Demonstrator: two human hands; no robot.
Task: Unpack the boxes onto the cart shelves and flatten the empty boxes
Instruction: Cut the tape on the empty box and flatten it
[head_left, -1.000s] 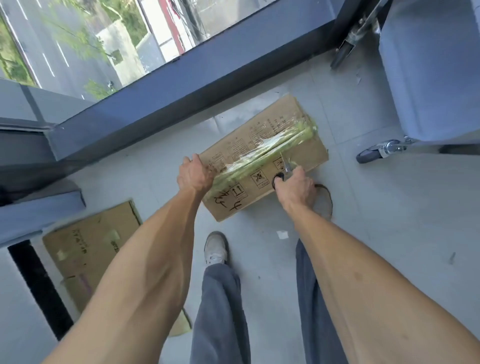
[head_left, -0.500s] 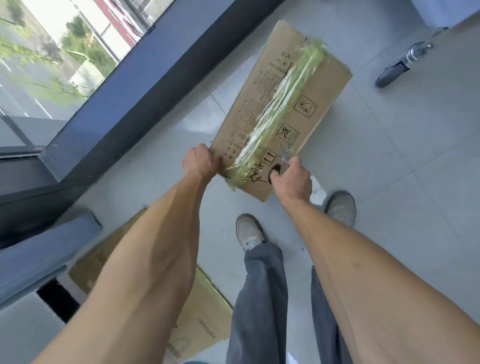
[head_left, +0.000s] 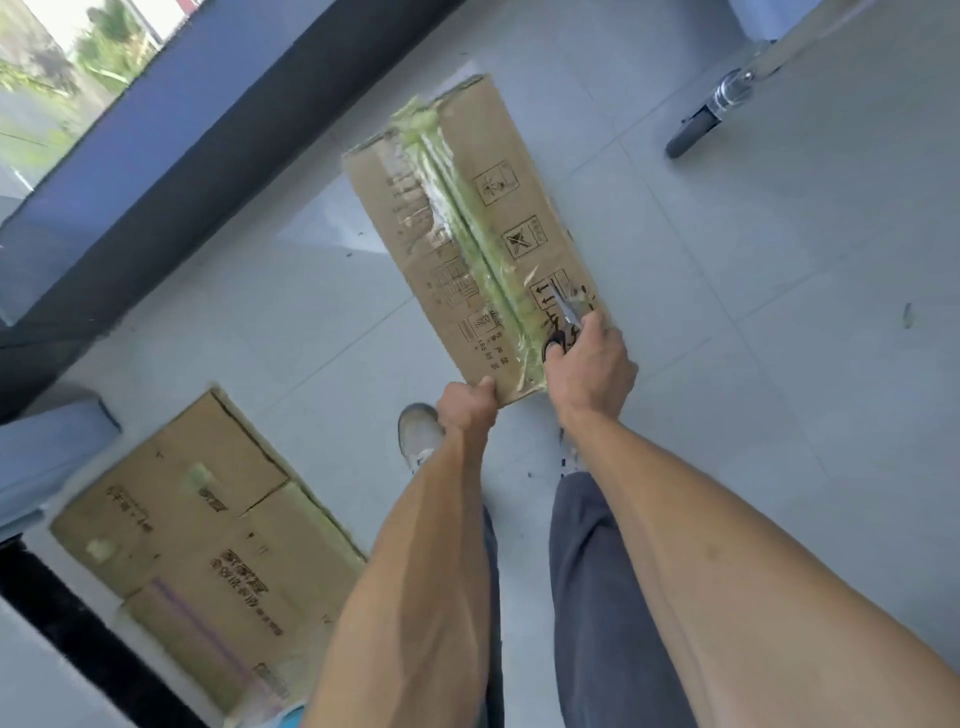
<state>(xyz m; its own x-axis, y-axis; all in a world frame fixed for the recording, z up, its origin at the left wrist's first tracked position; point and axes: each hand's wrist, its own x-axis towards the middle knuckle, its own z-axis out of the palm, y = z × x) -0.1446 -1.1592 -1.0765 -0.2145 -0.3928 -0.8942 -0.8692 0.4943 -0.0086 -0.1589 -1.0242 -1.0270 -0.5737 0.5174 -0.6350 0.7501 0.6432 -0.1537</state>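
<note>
I hold a long brown cardboard box (head_left: 415, 244) above the floor; a strip of greenish clear tape runs down its middle seam. My left hand (head_left: 467, 408) grips the box's near left corner. My right hand (head_left: 589, 371) holds black-handled scissors (head_left: 563, 325) at the box's near right end, blades lying on the cardboard just right of the tape. A flattened cardboard box (head_left: 208, 551) lies on the floor at lower left.
A dark blue window sill (head_left: 208, 135) runs diagonally at upper left. A cart caster wheel (head_left: 696, 130) and cart leg stand at upper right. My legs and a grey shoe (head_left: 415, 434) are below the box on the grey tiled floor.
The box has swung round so its long axis points away from me, and my view has tilted further down. Both hands kept their hold at the near end.
</note>
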